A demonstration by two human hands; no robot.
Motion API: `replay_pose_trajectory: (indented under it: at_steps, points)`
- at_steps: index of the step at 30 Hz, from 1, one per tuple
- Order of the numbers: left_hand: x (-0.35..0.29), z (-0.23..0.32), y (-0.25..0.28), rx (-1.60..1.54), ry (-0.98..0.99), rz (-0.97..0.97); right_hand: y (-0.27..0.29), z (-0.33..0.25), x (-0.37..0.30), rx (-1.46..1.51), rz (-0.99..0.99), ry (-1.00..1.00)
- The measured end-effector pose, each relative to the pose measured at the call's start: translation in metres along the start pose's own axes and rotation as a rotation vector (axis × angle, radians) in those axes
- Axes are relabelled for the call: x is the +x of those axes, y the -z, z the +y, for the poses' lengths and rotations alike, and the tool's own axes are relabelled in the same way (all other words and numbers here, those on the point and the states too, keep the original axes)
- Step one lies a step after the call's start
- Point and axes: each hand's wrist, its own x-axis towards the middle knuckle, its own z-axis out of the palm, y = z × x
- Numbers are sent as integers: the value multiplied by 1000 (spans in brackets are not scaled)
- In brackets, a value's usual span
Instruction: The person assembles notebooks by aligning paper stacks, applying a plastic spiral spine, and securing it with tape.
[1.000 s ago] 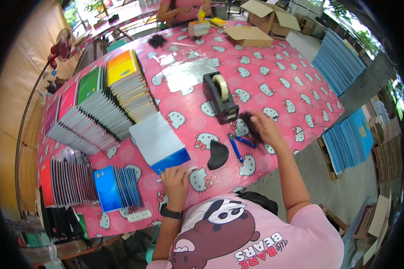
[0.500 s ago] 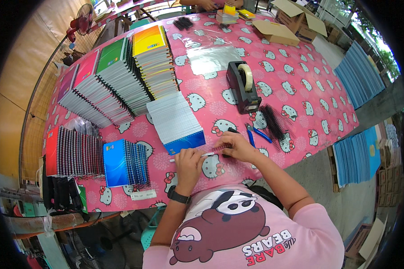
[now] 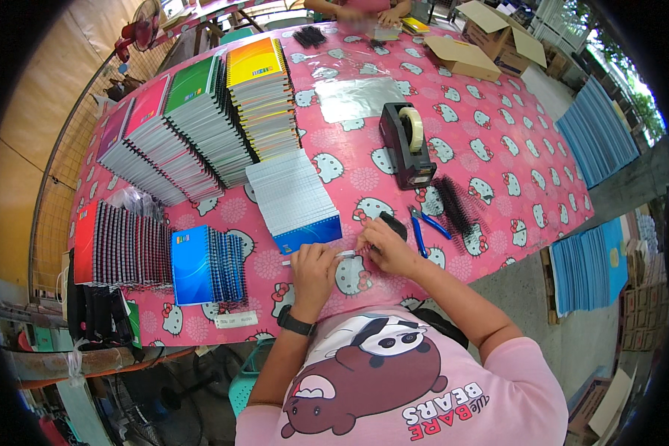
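Observation:
Just in front of a stack of squared sheets with a blue cover [image 3: 308,235], my left hand [image 3: 314,269] is closed around a thin white strip [image 3: 346,254], whose ends show on both sides of the fingers. My right hand [image 3: 386,247] is bent beside the strip's right end, fingertips pinched together; what they hold is hidden. Behind its knuckles lies a small black object [image 3: 394,224], partly covered. To the right rest blue-handled cutting pliers [image 3: 421,236] and a heap of black binding coils [image 3: 455,208].
A black tape dispenser [image 3: 407,145] stands beyond the pliers. Tall piles of yellow [image 3: 254,63], green [image 3: 193,85] and pink notebooks rise at the back left; red [image 3: 85,245] and blue notebooks [image 3: 192,266] stand nearer. A clear plastic sheet [image 3: 358,99] and open cartons [image 3: 464,59] lie farther off, near another person.
My right hand has turned slightly, and the coil seen at its fingertips is now out of sight. More of the black object behind it shows. My left hand stays nearly still.

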Motion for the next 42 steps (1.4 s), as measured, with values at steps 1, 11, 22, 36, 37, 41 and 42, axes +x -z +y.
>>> replay_pose_trajectory:
  at_steps: [1,11,22,36,37,41,42]
  points:
    - [0,0,1,-2,5,3,1,-1,-1,22,8,38]
    - [-1,12,1,-24,42,-77,3,-9,-8,96,-111,-110]
    - [-1,14,5,-54,-51,-70,36,46,-34,-293,-172,-229]
    - [-11,1,0,19,-40,-126,12,45,-30,-137,-32,-224]
    - [-11,0,2,21,-44,-118,11,48,-30,-142,-30,-217]
    - [-15,-6,8,98,-7,-109,4,57,-31,912,-191,-334]
    - [-17,-6,8,94,-21,-123,5,51,-27,1020,-345,-241]
